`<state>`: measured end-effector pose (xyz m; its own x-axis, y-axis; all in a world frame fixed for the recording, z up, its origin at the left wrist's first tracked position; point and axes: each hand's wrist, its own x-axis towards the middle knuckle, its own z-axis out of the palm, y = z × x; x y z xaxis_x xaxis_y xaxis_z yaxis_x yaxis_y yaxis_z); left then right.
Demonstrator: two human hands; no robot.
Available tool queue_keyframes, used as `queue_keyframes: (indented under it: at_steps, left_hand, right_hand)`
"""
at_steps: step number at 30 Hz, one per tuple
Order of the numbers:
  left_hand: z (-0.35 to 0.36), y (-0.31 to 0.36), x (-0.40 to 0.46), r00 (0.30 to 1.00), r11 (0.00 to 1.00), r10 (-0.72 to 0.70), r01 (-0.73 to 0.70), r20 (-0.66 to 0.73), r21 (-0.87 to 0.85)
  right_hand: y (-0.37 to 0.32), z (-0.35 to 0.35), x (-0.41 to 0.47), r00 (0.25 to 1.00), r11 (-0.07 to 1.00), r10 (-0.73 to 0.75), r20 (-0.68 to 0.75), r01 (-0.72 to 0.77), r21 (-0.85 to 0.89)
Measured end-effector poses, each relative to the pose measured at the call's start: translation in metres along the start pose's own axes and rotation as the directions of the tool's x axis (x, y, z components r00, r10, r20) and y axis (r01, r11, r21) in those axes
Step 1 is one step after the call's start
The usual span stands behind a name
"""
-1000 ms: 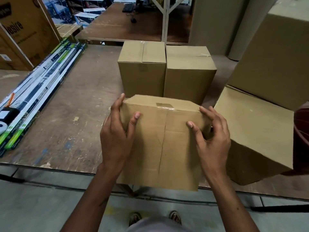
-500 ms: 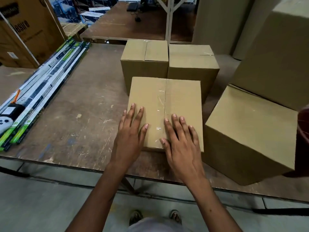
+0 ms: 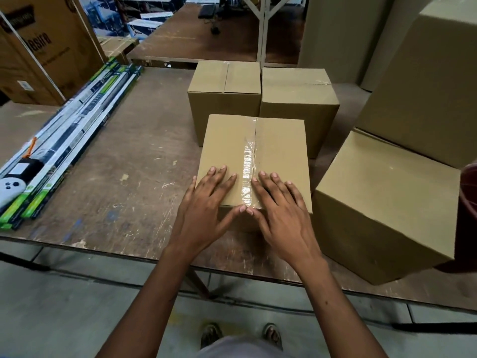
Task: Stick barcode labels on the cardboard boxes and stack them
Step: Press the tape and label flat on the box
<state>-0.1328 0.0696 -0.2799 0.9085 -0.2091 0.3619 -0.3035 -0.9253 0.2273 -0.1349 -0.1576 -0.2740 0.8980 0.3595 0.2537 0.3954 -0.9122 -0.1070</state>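
Observation:
A taped cardboard box stands on the wooden table near its front edge, clear tape running down its top seam. My left hand lies flat on the near left of the box top, fingers straight. My right hand lies flat on the near right, and the two thumbs meet at the box's front edge. Two more cardboard boxes stand side by side just behind it. No barcode label shows anywhere.
A larger cardboard box sits at the right, with a taller one behind it. Long green-and-white tube cartons lie along the table's left side beside a white controller. A big printed carton stands at the far left.
I have set the box down from a tilted two-handed grip onto the table, and both hands have flattened on its top. Since then they slid slightly toward me, thumbs touching.

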Motion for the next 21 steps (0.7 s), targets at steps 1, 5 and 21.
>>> queue_keyframes:
  at_steps: [1,5,21]
  left_hand:
    - [0.000,-0.003,0.000,1.000,1.000,0.019,-0.019,0.010,-0.004]
    - [0.005,-0.010,0.004,0.999,0.997,0.042,-0.041,0.012,-0.068]
    - [-0.003,-0.007,0.003,0.997,0.999,0.033,-0.034,-0.069,-0.002]
  right_hand:
    - [0.001,-0.001,-0.001,1.000,1.000,0.012,-0.010,-0.012,-0.010]
    - [0.010,0.003,-0.007,0.986,0.989,0.149,-0.080,-0.149,0.005]
    - [0.014,0.023,-0.016,0.857,0.918,0.261,-0.444,-0.079,0.388]
